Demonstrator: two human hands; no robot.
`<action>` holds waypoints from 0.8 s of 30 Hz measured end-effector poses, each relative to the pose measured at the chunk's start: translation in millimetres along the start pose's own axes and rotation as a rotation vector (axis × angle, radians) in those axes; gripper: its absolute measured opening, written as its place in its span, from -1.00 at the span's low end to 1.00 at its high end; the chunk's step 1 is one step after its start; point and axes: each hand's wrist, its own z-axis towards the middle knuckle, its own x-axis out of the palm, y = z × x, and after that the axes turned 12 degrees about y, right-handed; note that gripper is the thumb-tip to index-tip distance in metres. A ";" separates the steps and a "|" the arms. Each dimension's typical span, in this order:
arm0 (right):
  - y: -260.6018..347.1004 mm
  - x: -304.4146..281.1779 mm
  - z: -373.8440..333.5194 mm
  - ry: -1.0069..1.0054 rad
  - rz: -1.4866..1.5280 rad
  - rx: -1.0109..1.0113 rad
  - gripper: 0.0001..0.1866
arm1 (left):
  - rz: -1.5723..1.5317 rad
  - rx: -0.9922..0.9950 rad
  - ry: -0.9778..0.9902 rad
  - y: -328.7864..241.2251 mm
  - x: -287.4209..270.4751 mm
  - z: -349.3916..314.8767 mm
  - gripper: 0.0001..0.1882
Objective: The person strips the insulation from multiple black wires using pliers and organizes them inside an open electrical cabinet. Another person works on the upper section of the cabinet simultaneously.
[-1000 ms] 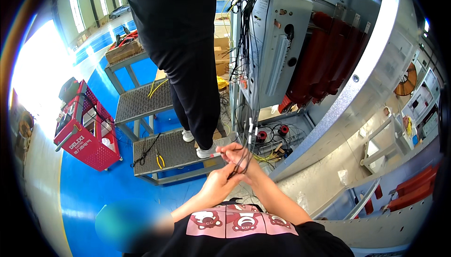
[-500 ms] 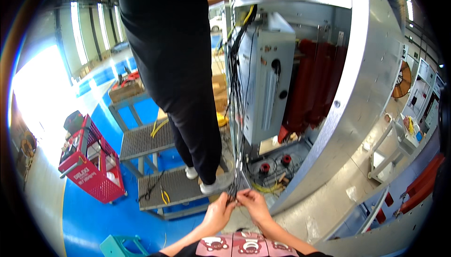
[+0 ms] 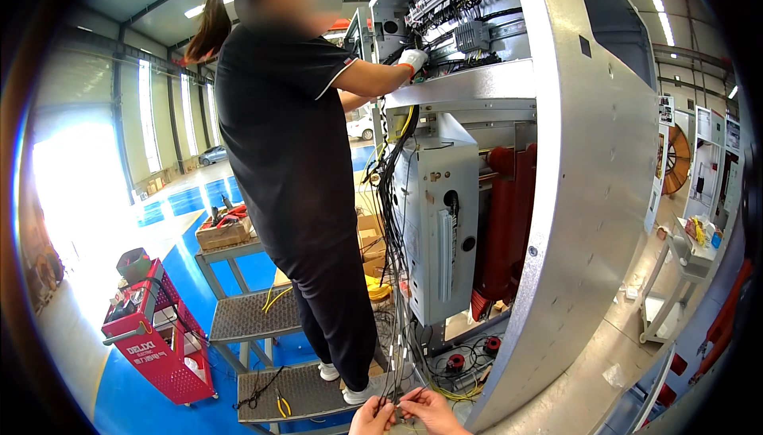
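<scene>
A long bundle of thin black wires hangs down the left side of a metal cabinet. At its lower end, near the bottom of the view, my left hand is closed on the wires. Close beside it, my right hand pinches wire ends between thumb and fingers. Both hands are nearly touching; the exact strands between the fingertips are too small to make out. Behind the bundle stands a grey metal box inside the cabinet, next to dark red cylinders.
A co-worker in black stands on a step platform, a white-gloved hand among wiring in the upper compartment. Yellow-handled pliers lie on the lowest step. A red tool cart stands left, a grey trolley right.
My view has tilted up, bringing the co-worker's upper body and the wired upper compartment into sight. My hands now sit lower in the picture, still on the wires.
</scene>
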 end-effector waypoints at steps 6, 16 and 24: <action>14.4 -0.8 -6.2 0.034 0.035 0.007 -0.88 | 0.137 -0.013 0.004 7.1 5.8 2.5 -0.88; 66.6 -28.2 0.7 -0.081 0.276 -0.209 -0.86 | 0.433 0.092 -0.056 2.0 25.9 6.6 -0.82; 65.8 -9.1 -12.8 -0.068 -0.114 0.007 -0.88 | 1.071 0.323 -0.230 -5.9 16.8 19.8 -0.81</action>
